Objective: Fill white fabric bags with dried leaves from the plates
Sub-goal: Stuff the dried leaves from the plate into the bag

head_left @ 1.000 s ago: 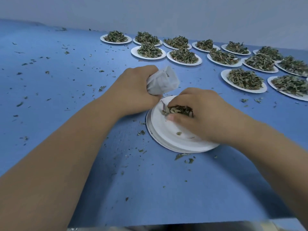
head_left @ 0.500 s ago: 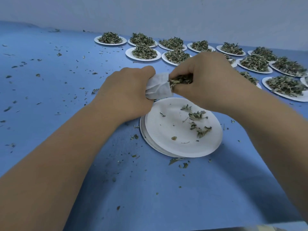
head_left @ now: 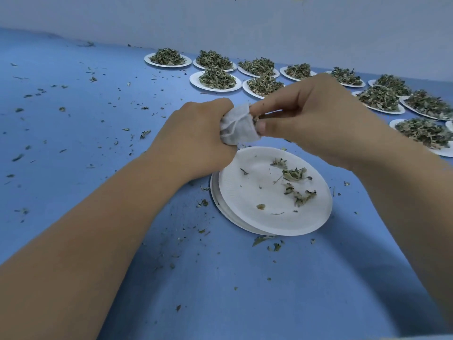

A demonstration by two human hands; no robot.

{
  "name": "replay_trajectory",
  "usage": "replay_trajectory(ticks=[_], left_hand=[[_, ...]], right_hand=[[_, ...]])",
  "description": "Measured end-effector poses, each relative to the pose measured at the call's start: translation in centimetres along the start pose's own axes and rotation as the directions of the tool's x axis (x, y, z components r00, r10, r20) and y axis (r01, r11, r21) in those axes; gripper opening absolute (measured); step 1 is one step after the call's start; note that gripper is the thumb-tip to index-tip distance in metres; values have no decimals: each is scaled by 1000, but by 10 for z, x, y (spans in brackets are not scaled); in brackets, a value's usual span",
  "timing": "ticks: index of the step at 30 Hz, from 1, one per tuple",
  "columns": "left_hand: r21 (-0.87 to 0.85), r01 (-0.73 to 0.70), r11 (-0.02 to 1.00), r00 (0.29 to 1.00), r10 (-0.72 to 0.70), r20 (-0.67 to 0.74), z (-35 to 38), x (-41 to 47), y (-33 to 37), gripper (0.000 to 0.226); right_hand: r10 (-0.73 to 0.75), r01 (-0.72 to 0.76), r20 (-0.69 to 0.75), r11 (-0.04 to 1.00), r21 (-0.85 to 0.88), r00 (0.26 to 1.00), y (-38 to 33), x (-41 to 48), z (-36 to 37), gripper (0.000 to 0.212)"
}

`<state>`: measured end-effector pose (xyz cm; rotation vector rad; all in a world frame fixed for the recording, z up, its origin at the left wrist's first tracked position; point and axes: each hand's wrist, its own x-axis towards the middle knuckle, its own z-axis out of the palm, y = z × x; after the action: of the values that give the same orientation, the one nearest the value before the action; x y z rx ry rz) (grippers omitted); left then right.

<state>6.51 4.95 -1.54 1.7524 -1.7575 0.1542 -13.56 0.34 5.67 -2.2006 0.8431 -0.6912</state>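
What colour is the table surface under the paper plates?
The table is plain blue, dotted with dark green leaf crumbs; the head view shows it clearly.

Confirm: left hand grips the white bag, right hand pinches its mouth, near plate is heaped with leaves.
Not heaped: the head view shows the near plate holding only leaf scraps. The left hand gripping the white bag and right hand pinching its mouth are right.

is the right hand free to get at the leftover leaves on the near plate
Probably yes: the leftover leaves lie bare on the near plate, just below the right hand, though it holds a pinch of leaves at the white bag.
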Motion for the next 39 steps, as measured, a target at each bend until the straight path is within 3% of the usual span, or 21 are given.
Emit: replay_trajectory(ticks=[6, 10, 15, 19, 22, 25, 27, 28, 30, 33, 35, 39], left_hand=[[-76, 8, 997, 999, -11, -44, 7, 4, -1, 25], [-76, 19, 997, 1000, -20, -13, 6, 4, -3, 26], [-95, 58, 994, 998, -57, 16, 3, 2, -1, 16], [-57, 31, 998, 999, -29, 29, 10, 6, -1, 12], [-22, 43, 999, 999, -43, 12, 11, 10, -3, 31], [-118, 67, 991, 998, -68, -11, 6, 5, -5, 35], [-179, 92, 979, 996, -87, 35, 2, 2, -3, 34], [-194, 105, 975, 994, -95, 62, 1, 1, -1, 34], [-181, 103, 978, 991, -85, 103, 1, -1, 3, 35], [-139, 58, 989, 991, -41, 125, 3, -3, 7, 39], [-95, 33, 995, 989, -19, 150, 5, -4, 8, 41], [-45, 15, 999, 982, -7, 187, 6, -4, 9, 43]], right_hand=[[-86, 67, -127, 987, -146, 988, 2, 10, 21, 15], [-33, 33, 15, 999, -23, 999, 3, 11, 20, 8], [-65, 54, 142, 995, 81, 988, 5, 11, 11, 31], [-57, 57, -16, 998, -15, 998, 4, 11, 12, 22], [-110, 103, -98, 992, -72, 989, -1, 10, 14, 30], [-260, 238, -211, 963, -123, 942, 0, 1, 11, 26], [-303, 254, -273, 946, -200, 913, 7, -13, 2, 13], [-288, 223, -236, 938, -267, 928, 13, -22, -4, 7], [-139, 131, 10, 905, -405, 990, 25, -40, -15, 16], [62, 170, 380, 821, -545, 923, 33, -57, -18, 49], [72, 207, 431, 799, -565, 899, 35, -61, -16, 57], [71, 159, 374, 820, -549, 925, 30, -61, -14, 40]])
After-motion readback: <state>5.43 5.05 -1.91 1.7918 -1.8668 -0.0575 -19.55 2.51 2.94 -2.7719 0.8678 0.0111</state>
